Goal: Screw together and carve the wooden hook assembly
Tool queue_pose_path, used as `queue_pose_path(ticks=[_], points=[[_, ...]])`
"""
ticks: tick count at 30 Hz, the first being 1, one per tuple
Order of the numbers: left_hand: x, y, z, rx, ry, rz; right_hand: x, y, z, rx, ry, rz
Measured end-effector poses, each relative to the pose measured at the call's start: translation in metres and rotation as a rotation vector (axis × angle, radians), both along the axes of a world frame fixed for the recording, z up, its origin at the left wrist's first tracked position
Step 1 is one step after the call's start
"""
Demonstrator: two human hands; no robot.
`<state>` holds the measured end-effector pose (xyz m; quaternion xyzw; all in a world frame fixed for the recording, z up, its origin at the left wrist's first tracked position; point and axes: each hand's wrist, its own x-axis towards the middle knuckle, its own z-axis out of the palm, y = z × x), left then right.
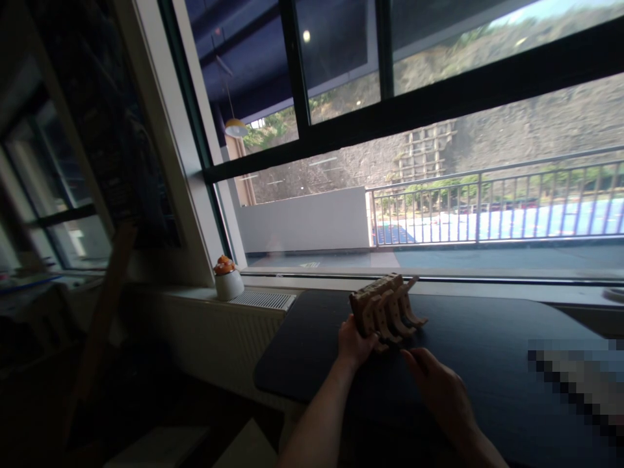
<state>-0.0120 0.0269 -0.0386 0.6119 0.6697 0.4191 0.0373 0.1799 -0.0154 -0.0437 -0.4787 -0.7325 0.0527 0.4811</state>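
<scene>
A brown wooden model with a row of curved, leg-like slats and small holes is tilted above the dark table. My left hand is closed around its lower left end. Just below and right of the model is my right hand, its fingers curled together with the fingertips close to the lowest slats. Whatever those fingers pinch, if anything, is too dark and small to make out. Shadow hides the model's underside.
The dark rounded table stands against a large window. On the sill to the left sits a white pot with an orange top, beside a radiator grille. A blurred-out patch covers something at the table's right.
</scene>
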Motion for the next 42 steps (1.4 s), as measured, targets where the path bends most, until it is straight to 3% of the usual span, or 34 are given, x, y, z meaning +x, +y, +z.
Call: queue_pose_path(ticks=[7, 14, 28, 42], points=[[0.0, 0.0, 0.0, 0.007, -0.002, 0.006, -0.001, 0.004, -0.002, -0.01, 0.027, -0.012], [0.0, -0.002, 0.002, 0.019, 0.001, -0.007, -0.004, 0.003, -0.008, 0.039, 0.039, 0.08], [0.002, -0.004, 0.004, 0.027, 0.022, 0.001, -0.001, 0.004, -0.005, 0.067, -0.063, -0.025], [0.0, -0.002, 0.003, 0.014, -0.001, 0.01, -0.005, 0.001, -0.009, 0.148, -0.04, 0.046]])
